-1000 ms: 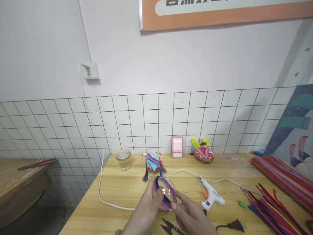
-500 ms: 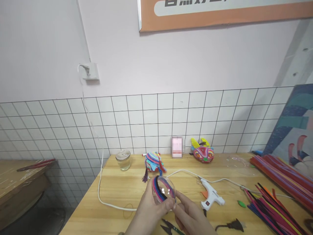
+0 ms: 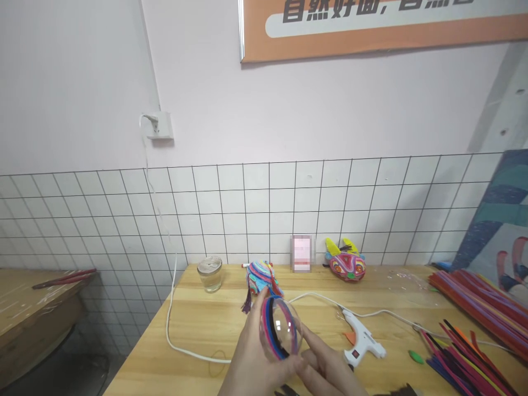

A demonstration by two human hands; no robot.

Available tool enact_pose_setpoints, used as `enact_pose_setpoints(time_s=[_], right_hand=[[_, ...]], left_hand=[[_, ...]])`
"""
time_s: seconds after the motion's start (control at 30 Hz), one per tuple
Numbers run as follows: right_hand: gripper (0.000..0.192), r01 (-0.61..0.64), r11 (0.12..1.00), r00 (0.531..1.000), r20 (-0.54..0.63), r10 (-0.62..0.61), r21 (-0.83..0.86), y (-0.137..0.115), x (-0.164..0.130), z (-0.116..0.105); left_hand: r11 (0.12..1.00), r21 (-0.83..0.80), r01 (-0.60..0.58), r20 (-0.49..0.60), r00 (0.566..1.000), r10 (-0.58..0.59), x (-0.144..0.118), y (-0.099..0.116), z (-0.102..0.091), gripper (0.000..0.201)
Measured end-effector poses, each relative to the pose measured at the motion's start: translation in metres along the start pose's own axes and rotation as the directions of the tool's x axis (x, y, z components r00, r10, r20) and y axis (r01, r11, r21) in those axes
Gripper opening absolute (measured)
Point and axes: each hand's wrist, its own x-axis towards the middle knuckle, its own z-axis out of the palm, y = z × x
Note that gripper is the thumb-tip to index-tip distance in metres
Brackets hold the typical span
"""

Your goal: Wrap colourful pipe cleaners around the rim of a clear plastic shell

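Note:
A clear plastic ball is held up over the table's near middle. Bands of pink, blue and black pipe cleaner curve round its left side. My left hand wraps the ball from the left and below, thumb across its lower front. From the right, my right hand has its bent fingers against the ball's lower right edge, close to the left thumb. Any strip end between those fingertips is hidden. Dark scissors show partly below the hands. A white glue gun lies to the right.
Behind stand a striped tasselled ornament, a glass jar and a yellow-eared ornament. Pipe cleaners lie at right, near a green leaf-shaped piece. A white cord crosses the wooden table.
The view has tilted up slightly, so the scene sits lower. Both hands still hold the ball, which has turned a little, its bands now more upright.

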Motion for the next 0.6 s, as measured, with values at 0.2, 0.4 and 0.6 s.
enact_pose_setpoints(time_s=[0.2,0.4,0.6], right_hand=[[0.083,0.093,0.990,0.993,0.058,-0.100,0.106,0.018,0.004,-0.007],[0.071,0.086,0.996,0.996,0.006,-0.086,-0.020,0.010,0.000,-0.011],[0.072,0.165,0.979,0.977,-0.114,-0.178,-0.119,0.021,0.002,-0.006]], left_hand=[[0.939,0.304,-0.163,-0.063,0.980,0.191,-0.010,0.003,-0.003,0.103],[0.952,0.214,-0.219,-0.006,0.974,0.225,-0.012,-0.005,-0.010,0.091],[0.980,0.091,-0.180,0.006,0.984,0.180,-0.013,0.007,-0.006,0.071]])
